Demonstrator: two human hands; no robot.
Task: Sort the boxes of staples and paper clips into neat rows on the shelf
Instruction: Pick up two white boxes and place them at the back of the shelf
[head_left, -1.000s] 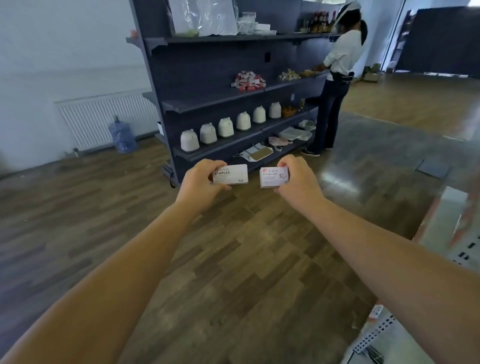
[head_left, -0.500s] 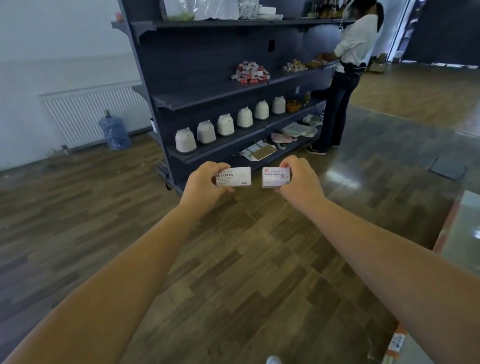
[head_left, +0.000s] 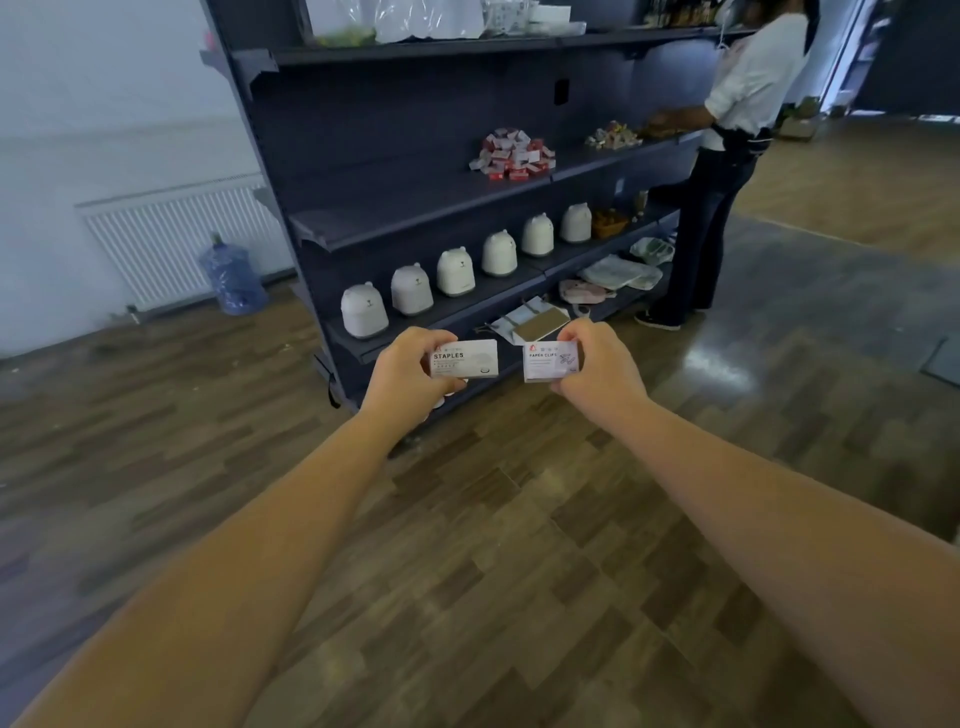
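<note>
My left hand (head_left: 410, 375) grips a white box marked STAPLES (head_left: 465, 358) by its left end. A white box marked PAPER CLIPS (head_left: 551, 360) is pinched by its right end in my right hand (head_left: 597, 370). Both boxes are held side by side at arm's length, a small gap between them, in front of a dark shelf unit (head_left: 415, 218). A loose heap of small red and white boxes (head_left: 513, 155) lies on the unit's middle shelf, up and to the right of my hands.
Several white bear-shaped containers (head_left: 456, 272) line the lower shelf, and flat packets (head_left: 613, 273) lie further right. A person in a white top (head_left: 727, 156) stands at the shelf's right end. A blue water bottle (head_left: 234, 278) stands by the radiator (head_left: 171, 239). Wooden floor (head_left: 467, 571) is underfoot.
The shelf unit has come closer and the view has shifted left. My hands keep the two boxes side by side in the same grip.
</note>
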